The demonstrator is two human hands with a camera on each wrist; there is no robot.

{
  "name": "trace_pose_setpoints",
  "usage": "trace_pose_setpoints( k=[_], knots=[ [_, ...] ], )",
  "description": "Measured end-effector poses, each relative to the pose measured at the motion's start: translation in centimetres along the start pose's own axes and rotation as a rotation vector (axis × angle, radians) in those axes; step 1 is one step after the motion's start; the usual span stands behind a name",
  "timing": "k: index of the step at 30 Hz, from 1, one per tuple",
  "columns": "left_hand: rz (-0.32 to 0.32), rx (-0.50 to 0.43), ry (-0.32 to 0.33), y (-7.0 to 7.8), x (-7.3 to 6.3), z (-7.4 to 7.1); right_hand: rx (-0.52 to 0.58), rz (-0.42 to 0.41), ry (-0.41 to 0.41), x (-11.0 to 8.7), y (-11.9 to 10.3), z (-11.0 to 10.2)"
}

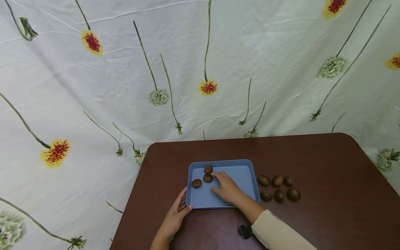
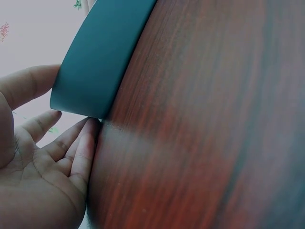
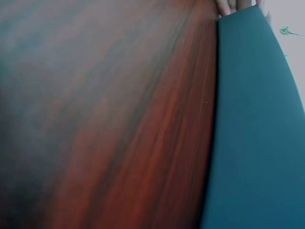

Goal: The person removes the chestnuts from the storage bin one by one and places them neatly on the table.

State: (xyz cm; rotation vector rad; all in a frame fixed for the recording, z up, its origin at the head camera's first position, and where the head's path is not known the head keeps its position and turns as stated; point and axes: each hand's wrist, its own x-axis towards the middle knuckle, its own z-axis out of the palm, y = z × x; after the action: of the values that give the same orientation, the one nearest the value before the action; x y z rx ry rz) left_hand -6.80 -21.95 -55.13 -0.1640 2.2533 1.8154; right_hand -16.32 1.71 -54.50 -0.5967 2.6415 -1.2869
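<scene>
Right hand (image 1: 227, 189) over the blue tray (image 1: 234, 173), left hand (image 1: 175, 215) at its left near corner

Tray sits flat on the table (image 1: 325, 163), near side; long axis left-right, about parallel to the far table edge. Rectangle, rounded corners, smooth, low raised rim; looks like plastic, cannot confirm.

Three brown pieces in its left half. The left piece (image 1: 197, 183) is oval, long axis roughly left-right. The far piece (image 1: 208, 169) and middle piece (image 1: 207, 178) line up near-far, touching or almost.

Right hand reaches in from the near right. Index out to the middle piece, thumb apart from it, gap between; no pinch visible. Contact with the piece: cannot tell. Other fingers mostly hidden.

Left hand: thumb spread from the fingers, tray corner between them; thumb at the near side, fingers along the left side. Left wrist view shows the last fingers close together by the table edge.

Six brown pieces (image 1: 279, 196) right of the tray, two rows of three, rows running left-right; round to oval, slight sheen, near right one looks biggest.

Table: dark red-brown, streaky wood grain, rounded far corners. Pale sleeve (image 1: 278, 231) on the right arm, dark object (image 1: 244, 231) beside its cuff. Behind: creased white cloth (image 1: 187, 45), flower print, stems mostly upward.
</scene>
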Motion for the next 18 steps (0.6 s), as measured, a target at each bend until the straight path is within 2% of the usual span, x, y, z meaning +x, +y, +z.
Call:
trace_pose_setpoints(
  k=[10, 18],
  knots=[
    [0.003, 0.002, 0.008, 0.1, 0.0, -0.1, -0.131, -0.031, -0.017, 1.4, -0.1, 0.3],
    [0.002, -0.004, 0.002, 0.0, 0.1, 0.0, -0.159, -0.024, -0.026, 1.8, -0.1, 0.5]
  ],
)
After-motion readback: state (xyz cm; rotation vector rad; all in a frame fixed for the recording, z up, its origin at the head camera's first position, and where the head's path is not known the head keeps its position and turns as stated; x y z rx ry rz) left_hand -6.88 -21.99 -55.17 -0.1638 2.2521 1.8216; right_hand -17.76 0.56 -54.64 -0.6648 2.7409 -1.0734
